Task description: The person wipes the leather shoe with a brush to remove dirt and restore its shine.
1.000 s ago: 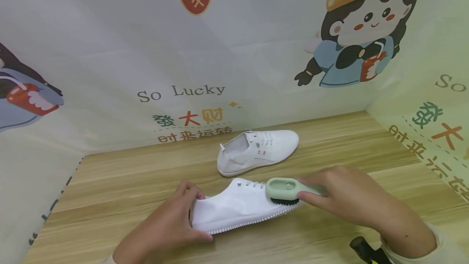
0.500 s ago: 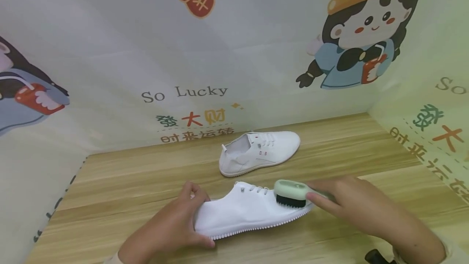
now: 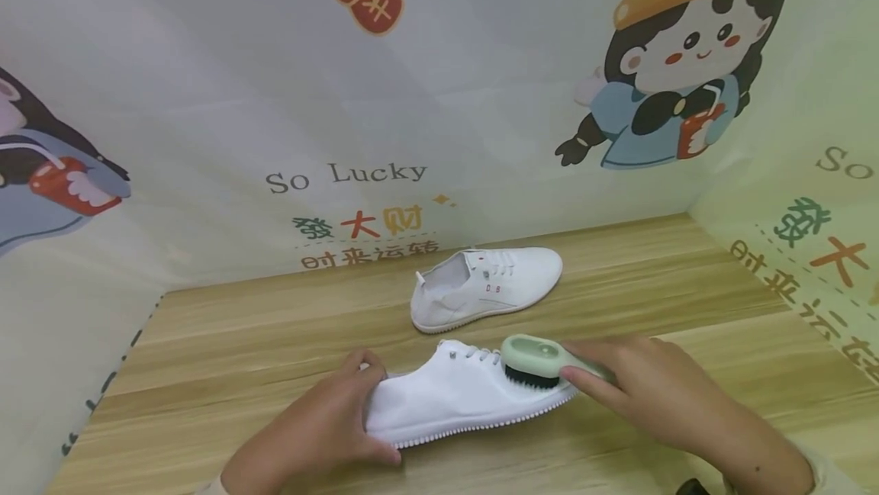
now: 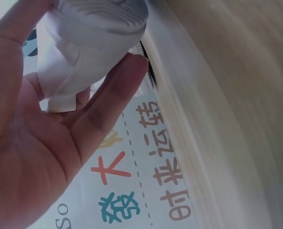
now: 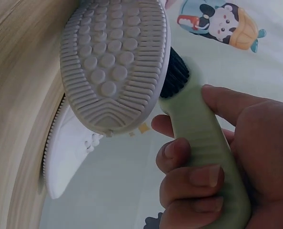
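Observation:
A white lace-up shoe (image 3: pixel 453 400) is held by its heel in my left hand (image 3: pixel 323 419), toe pointing right and a little tilted. The left wrist view has the fingers and thumb around the heel (image 4: pixel 79 52). My right hand (image 3: pixel 639 380) grips the handle of a pale green brush (image 3: pixel 534 356), and its dark bristles (image 3: pixel 529 378) touch the upper near the toe, just past the laces. From the right wrist view, the studded sole (image 5: pixel 110 62) faces the camera, and my fingers wrap the green handle (image 5: pixel 206 143).
Behind the held shoe, a second white shoe (image 3: pixel 487 289) stands on the wood-grain table (image 3: pixel 275 319). Printed cloth walls (image 3: pixel 481 114) rise at the back and both sides. A black object (image 3: pixel 690 487) shows partly at the bottom edge, near my right forearm.
The brush has shifted right along the toe, then back left toward the laces. The held shoe has moved slightly right and down in the view; both grips are unchanged.

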`<state>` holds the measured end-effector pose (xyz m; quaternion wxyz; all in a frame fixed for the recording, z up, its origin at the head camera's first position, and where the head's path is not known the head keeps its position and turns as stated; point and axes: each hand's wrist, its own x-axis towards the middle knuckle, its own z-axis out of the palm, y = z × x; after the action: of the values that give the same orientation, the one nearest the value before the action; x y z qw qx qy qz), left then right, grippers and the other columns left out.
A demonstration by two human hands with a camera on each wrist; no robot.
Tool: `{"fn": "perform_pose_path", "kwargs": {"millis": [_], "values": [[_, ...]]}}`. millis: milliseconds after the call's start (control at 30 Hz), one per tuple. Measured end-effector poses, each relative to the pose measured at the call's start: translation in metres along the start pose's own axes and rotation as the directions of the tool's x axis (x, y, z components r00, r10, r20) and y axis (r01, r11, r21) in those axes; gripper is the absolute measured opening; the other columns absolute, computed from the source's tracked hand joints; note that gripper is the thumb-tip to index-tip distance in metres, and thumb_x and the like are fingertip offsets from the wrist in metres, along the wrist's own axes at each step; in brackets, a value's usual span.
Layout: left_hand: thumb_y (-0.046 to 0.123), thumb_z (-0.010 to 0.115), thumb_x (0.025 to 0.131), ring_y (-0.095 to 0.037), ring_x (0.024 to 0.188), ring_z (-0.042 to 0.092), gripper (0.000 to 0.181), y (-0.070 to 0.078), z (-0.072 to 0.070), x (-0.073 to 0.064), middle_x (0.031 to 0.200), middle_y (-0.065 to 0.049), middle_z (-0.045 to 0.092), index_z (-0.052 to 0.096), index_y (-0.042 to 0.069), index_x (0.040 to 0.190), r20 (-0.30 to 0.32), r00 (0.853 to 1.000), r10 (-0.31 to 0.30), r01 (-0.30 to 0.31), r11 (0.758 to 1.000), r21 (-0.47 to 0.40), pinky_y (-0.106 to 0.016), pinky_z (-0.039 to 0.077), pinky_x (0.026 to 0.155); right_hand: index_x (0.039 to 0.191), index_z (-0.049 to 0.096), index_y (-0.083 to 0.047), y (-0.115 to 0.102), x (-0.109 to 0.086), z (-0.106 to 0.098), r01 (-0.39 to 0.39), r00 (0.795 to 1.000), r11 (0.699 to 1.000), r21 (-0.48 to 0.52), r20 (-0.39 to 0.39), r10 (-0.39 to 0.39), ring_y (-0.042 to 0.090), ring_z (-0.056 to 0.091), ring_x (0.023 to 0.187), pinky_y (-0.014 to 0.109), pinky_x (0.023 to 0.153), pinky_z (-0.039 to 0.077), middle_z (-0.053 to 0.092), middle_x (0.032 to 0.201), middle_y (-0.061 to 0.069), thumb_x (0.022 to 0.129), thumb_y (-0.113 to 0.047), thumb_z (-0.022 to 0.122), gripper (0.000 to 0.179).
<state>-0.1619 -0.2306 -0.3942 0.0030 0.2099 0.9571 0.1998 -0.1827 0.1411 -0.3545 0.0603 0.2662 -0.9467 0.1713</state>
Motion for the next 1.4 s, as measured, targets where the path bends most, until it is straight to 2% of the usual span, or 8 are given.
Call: {"fn": "perform_pose_path", "kwargs": {"millis": [200,400,567,633,833,1033,1267,1400], "values": [[0.050,0.094,0.051,-0.007,0.076,0.055,0.067,-0.003,-0.002,0.001,0.116,0.003,0.050,0.060,0.021,0.102,-0.063,0.998,-0.015,0.019,0.997,0.076,-0.024,0.049,0.066,0.126,0.070,-0.023,0.001,0.001,0.001,-0.003,1.000,1.000,0.004,-0.004,0.003,0.014,0.070,0.098,0.044,0.077,0.057,0.074,0.115,-0.005,0.098,-0.055,0.054,0.046],[0.048,0.095,0.049,-0.008,0.075,0.054,0.069,-0.005,-0.002,0.002,0.117,0.000,0.050,0.061,0.019,0.102,-0.086,0.996,-0.038,0.046,0.994,0.099,-0.025,0.049,0.065,0.127,0.069,-0.021,0.003,0.004,0.001,-0.041,0.999,0.999,-0.005,0.024,0.041,0.007,0.060,0.082,0.037,0.068,0.052,0.074,0.112,-0.004,0.099,-0.055,0.052,0.047],[0.047,0.096,0.051,-0.009,0.074,0.053,0.071,-0.008,-0.004,0.003,0.121,-0.001,0.050,0.062,0.017,0.106,-0.090,0.991,-0.094,0.104,0.989,0.110,-0.026,0.048,0.064,0.128,0.068,-0.017,0.008,0.005,0.002,-0.073,0.996,0.997,-0.017,0.040,0.074,0.014,0.068,0.093,0.045,0.073,0.056,0.073,0.115,0.001,0.100,-0.055,0.051,0.051],[0.046,0.096,0.052,-0.009,0.074,0.053,0.070,-0.010,-0.004,0.003,0.121,-0.002,0.050,0.062,0.018,0.105,-0.094,0.991,-0.099,0.110,0.986,0.121,-0.026,0.049,0.065,0.129,0.067,-0.015,0.010,0.006,0.002,-0.084,0.995,0.996,-0.027,0.054,0.085,0.014,0.068,0.091,0.045,0.072,0.055,0.074,0.115,0.002,0.100,-0.053,0.051,0.050],[0.046,0.096,0.051,-0.011,0.077,0.054,0.067,-0.013,-0.002,0.003,0.118,-0.002,0.050,0.061,0.018,0.101,-0.110,0.992,-0.063,0.082,0.981,0.176,-0.028,0.050,0.066,0.126,0.068,-0.013,0.016,0.008,0.007,-0.104,0.986,0.994,-0.019,0.129,0.106,0.009,0.057,0.078,0.036,0.067,0.051,0.074,0.111,0.001,0.101,-0.050,0.052,0.048],[0.046,0.096,0.050,-0.011,0.078,0.055,0.068,-0.013,-0.001,0.003,0.117,-0.002,0.052,0.062,0.018,0.102,-0.118,0.993,-0.018,0.044,0.973,0.226,-0.028,0.050,0.064,0.126,0.068,-0.012,0.016,0.007,0.010,-0.096,0.986,0.995,-0.003,0.137,0.096,0.012,0.064,0.088,0.043,0.073,0.056,0.073,0.115,0.003,0.100,-0.053,0.052,0.051],[0.048,0.095,0.051,-0.011,0.077,0.053,0.067,-0.012,-0.001,0.002,0.113,0.000,0.051,0.061,0.021,0.102,-0.099,0.995,0.001,0.025,0.965,0.262,-0.027,0.046,0.059,0.126,0.068,-0.012,0.015,0.006,0.013,-0.073,0.989,0.997,-0.005,0.131,0.073,0.013,0.065,0.089,0.043,0.075,0.055,0.073,0.114,0.001,0.100,-0.052,0.051,0.050],[0.051,0.093,0.055,-0.010,0.075,0.053,0.058,-0.011,-0.002,0.000,0.101,0.006,0.052,0.060,0.025,0.096,-0.097,0.995,0.031,-0.003,0.960,0.281,-0.028,0.045,0.060,0.123,0.069,-0.012,0.015,0.005,0.015,-0.059,0.987,0.998,-0.017,0.148,0.061,0.016,0.068,0.092,0.046,0.076,0.056,0.073,0.112,0.001,0.100,-0.049,0.054,0.046]]}}
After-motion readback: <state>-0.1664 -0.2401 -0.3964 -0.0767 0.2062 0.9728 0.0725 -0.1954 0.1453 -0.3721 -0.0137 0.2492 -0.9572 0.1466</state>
